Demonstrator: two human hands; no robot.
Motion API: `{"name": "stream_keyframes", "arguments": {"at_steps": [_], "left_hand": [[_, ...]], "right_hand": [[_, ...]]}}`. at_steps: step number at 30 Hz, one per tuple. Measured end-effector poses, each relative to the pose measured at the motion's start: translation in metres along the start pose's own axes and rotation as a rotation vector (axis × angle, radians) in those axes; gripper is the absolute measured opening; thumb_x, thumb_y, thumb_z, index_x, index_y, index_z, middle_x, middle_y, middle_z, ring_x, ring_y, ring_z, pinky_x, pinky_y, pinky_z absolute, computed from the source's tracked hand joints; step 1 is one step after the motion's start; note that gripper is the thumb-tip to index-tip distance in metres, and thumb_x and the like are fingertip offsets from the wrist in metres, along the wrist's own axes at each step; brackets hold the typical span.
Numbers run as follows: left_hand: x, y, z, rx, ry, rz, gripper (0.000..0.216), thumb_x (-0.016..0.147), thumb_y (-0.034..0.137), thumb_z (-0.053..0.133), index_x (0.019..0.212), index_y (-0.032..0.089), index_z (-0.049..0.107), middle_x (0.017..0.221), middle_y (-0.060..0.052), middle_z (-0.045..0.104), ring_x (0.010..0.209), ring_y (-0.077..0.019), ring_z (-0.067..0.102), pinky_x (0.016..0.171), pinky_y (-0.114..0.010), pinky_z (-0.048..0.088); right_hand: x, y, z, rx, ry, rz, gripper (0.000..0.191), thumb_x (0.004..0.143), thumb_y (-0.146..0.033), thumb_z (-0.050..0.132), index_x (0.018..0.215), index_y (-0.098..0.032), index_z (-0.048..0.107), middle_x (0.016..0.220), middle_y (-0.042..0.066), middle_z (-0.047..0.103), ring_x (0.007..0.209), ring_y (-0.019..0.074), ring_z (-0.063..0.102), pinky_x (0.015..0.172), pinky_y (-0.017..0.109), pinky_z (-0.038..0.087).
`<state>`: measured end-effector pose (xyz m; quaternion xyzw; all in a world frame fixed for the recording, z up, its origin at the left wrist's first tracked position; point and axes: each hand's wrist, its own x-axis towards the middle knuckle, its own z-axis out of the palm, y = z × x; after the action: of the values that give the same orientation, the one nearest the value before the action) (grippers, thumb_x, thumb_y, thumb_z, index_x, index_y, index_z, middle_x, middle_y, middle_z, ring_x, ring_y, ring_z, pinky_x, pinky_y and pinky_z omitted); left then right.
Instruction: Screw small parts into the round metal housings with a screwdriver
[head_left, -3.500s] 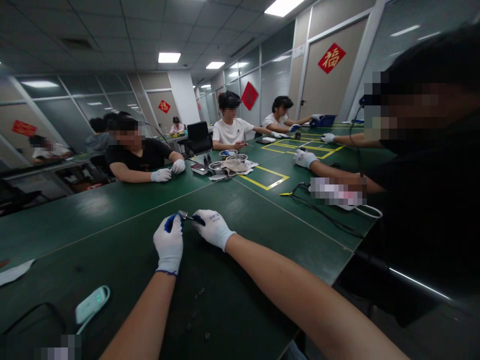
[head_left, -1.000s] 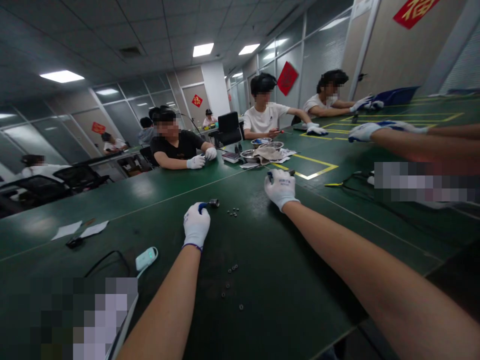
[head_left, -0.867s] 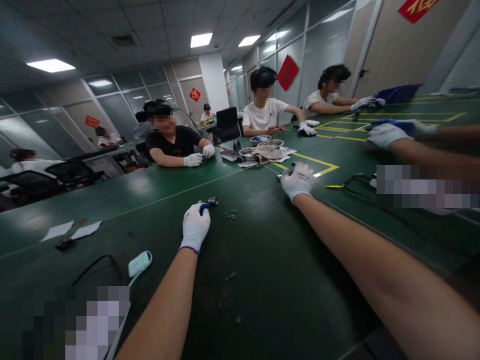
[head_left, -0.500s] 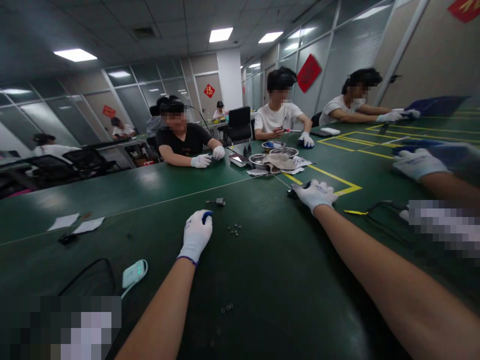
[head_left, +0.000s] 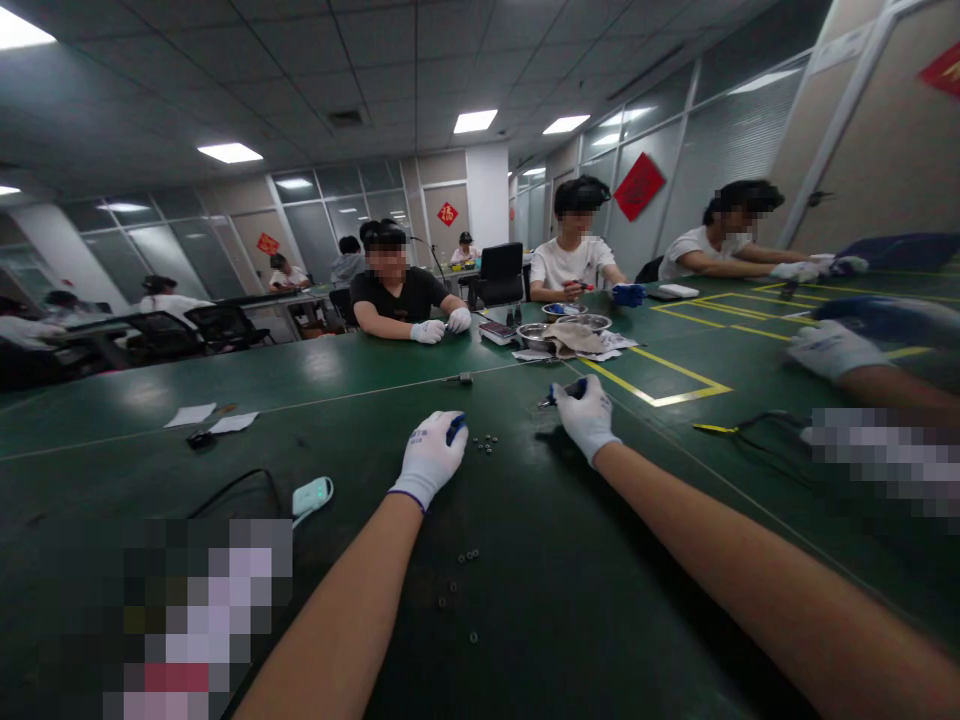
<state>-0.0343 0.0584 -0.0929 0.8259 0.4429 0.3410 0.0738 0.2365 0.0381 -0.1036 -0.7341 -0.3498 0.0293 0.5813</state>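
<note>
Several small rings [head_left: 488, 449] beside left grip [head_left: 435, 447]

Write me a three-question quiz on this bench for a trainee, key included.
1. Multiple choice. Where does the metal cylinder with a thin shaft lie?
A) In a steel bowl
B) On the green table
C) On the grey cloth

2. True or false: the left hand is nearer the farther group of small rings than the right hand is.

3. Fill in: the dark object is held in the ____ hand.

Key: 1. B; 2. True; 3. right.
</note>
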Motion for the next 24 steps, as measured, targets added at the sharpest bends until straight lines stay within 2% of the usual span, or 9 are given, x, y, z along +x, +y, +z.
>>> {"name": "stream_keyframes", "arguments": {"at_steps": [5, 9, 12, 15, 17, 21, 24], "left_hand": [[-0.019, 0.016, -0.009, -0.026, 0.01, 0.025, 0.042, 0.094, 0.034, 0.067, 0.132, 0.018, 0.069, 0.127, -0.013, 0.075, 0.112, -0.0285, 0.073, 0.104, -0.043, 0.057], [-0.033, 0.024, -0.018, -0.063, 0.043, 0.04, 0.051, 0.083, 0.035, 0.08, 0.129, 0.017, 0.068, 0.12, -0.013, 0.076, 0.107, -0.0278, 0.074, 0.1, -0.041, 0.059], [-0.039, 0.027, -0.017, -0.078, 0.025, 0.072, 0.045, 0.078, 0.029, 0.084, 0.119, 0.019, 0.071, 0.112, -0.01, 0.077, 0.102, -0.0266, 0.075, 0.096, -0.04, 0.061], [-0.04, 0.028, -0.014, -0.065, 0.032, 0.097, 0.028, 0.082, 0.02, 0.078, 0.109, 0.02, 0.073, 0.108, -0.008, 0.077, 0.101, -0.0255, 0.074, 0.096, -0.04, 0.06], [-0.039, 0.028, -0.013, -0.058, 0.051, 0.105, 0.024, 0.085, 0.017, 0.074, 0.108, 0.02, 0.072, 0.109, -0.008, 0.077, 0.103, -0.025, 0.073, 0.098, -0.04, 0.059], [-0.039, 0.027, -0.016, -0.022, 0.025, 0.137, 0.027, 0.085, 0.019, 0.073, 0.112, 0.02, 0.071, 0.112, -0.009, 0.074, 0.105, -0.026, 0.071, 0.098, -0.041, 0.057], [-0.039, 0.029, -0.018, 0.014, 0.005, 0.125, 0.018, 0.09, 0.023, 0.067, 0.107, 0.02, 0.072, 0.11, -0.01, 0.073, 0.104, -0.0265, 0.07, 0.095, -0.04, 0.056]], "right_hand": [[-0.063, -0.033, 0.02, 0.169, -0.153, -0.066, 0.032, 0.069, -0.049, 0.071, 0.075, -0.028, 0.047, 0.071, 0.001, 0.063, 0.071, 0.0222, 0.056, 0.072, 0.035, 0.045], [-0.093, -0.041, 0.024, 0.266, -0.191, -0.084, 0.035, 0.069, -0.055, 0.07, 0.076, -0.028, 0.048, 0.071, 0.0, 0.063, 0.069, 0.0213, 0.055, 0.069, 0.034, 0.044], [-0.099, -0.04, 0.024, 0.29, -0.241, -0.073, 0.039, 0.068, -0.058, 0.071, 0.074, -0.028, 0.047, 0.068, -0.001, 0.06, 0.069, 0.0213, 0.055, 0.067, 0.034, 0.043], [-0.096, -0.039, 0.024, 0.292, -0.318, -0.051, 0.042, 0.066, -0.058, 0.073, 0.071, -0.027, 0.046, 0.068, -0.002, 0.058, 0.069, 0.0207, 0.055, 0.067, 0.033, 0.042], [-0.094, -0.039, 0.024, 0.302, -0.356, -0.032, 0.043, 0.065, -0.059, 0.075, 0.071, -0.027, 0.046, 0.068, -0.002, 0.058, 0.069, 0.0199, 0.054, 0.066, 0.033, 0.041], [-0.091, -0.037, 0.026, 0.336, -0.427, -0.013, 0.048, 0.062, -0.063, 0.077, 0.07, -0.026, 0.048, 0.065, -0.004, 0.055, 0.067, 0.0183, 0.052, 0.064, 0.032, 0.04], [-0.093, -0.037, 0.026, 0.365, -0.433, 0.003, 0.048, 0.063, -0.064, 0.076, 0.069, -0.025, 0.048, 0.064, -0.004, 0.055, 0.067, 0.0178, 0.052, 0.064, 0.031, 0.04]]}}
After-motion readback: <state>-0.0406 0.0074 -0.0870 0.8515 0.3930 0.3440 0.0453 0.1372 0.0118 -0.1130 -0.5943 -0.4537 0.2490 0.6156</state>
